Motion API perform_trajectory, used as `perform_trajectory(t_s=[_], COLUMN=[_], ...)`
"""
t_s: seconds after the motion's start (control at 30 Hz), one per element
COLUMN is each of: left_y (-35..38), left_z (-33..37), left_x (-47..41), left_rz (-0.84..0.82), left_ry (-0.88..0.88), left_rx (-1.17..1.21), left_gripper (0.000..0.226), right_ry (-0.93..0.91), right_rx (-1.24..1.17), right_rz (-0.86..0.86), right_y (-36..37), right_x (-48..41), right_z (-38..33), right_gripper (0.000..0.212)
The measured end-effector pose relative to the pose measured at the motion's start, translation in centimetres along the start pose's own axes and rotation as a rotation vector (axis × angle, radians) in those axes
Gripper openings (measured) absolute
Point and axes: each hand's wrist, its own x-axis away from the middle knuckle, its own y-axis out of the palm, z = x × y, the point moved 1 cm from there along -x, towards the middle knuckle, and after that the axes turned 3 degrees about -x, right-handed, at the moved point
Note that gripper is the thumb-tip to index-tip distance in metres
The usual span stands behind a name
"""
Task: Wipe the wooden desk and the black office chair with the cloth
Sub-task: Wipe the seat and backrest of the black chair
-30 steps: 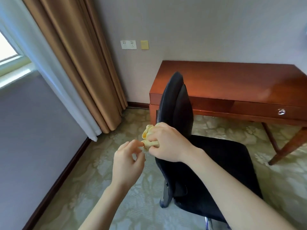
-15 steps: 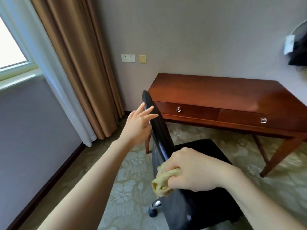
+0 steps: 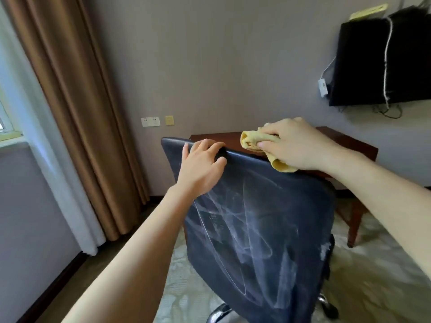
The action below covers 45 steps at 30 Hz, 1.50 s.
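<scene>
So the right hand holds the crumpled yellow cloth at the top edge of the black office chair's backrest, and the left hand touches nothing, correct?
No. In the head view the left hand grips the top edge of the black office chair; the right hand holds the crumpled yellow cloth there.

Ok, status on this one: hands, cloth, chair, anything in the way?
Left hand grips the top edge of the black chair. Right hand holds the yellow cloth on that edge. Pale streaks across the chair back. Nothing in the way; wooden desk behind.
</scene>
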Motion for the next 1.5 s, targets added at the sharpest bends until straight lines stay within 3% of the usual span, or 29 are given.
perform_trajectory(t_s=[0.1,0.37,0.6,0.7,0.8,0.97,1.07,1.17,1.33,1.4,1.5], left_y=[0.3,0.7,2.3,3.2,3.7,4.0,4.0,4.1,4.7,5.0,5.1], left_z=[3.0,7.8,8.9,7.6,4.7,-0.3,-1.8,-2.4,-2.6,-2.7,-3.2], left_x=[1.3,1.7,2.4,3.0,4.2,5.0,5.0,4.9,4.9,4.8,4.8], left_rz=[0.018,-0.035,-0.026,0.034,0.15,0.237,0.227,0.234,0.279,0.294,0.312], left_ry=[0.027,0.119,0.303,0.346,0.277,0.045,-0.045,0.004,0.017,0.028,0.01], left_rx=[-0.007,-0.158,0.029,0.001,-0.021,0.027,0.17,0.319,0.287,0.272,0.252], left_gripper=[0.059,0.058,0.066,0.065,0.064,0.078,0.096,0.097,0.097,0.096,0.105], right_ry=[0.094,0.135,0.126,0.146,0.171,0.565,0.631,0.593,0.304,0.187,-0.106], right_rx=[0.117,0.173,0.14,0.045,-0.135,-0.664,-0.798,-0.794,-0.567,-0.4,0.018], right_rz=[0.148,0.437,0.757,0.925,1.116,1.4,1.499,1.519,1.456,1.395,1.158], right_y=[0.1,0.2,2.1,3.5,5.6,9.1,10.5,12.4,15.9,17.1,19.2], right_x=[3.3,7.8,9.4,9.6,9.7,7.6,5.7,3.5,1.5,1.0,0.3], right_z=[0.5,4.6,10.0,12.0,13.5,13.5,11.6,8.6,4.5,3.2,1.0], right_gripper=[0.009,0.029,0.03,0.031,0.034,0.043,0.046,0.048,0.048,0.041,0.031])
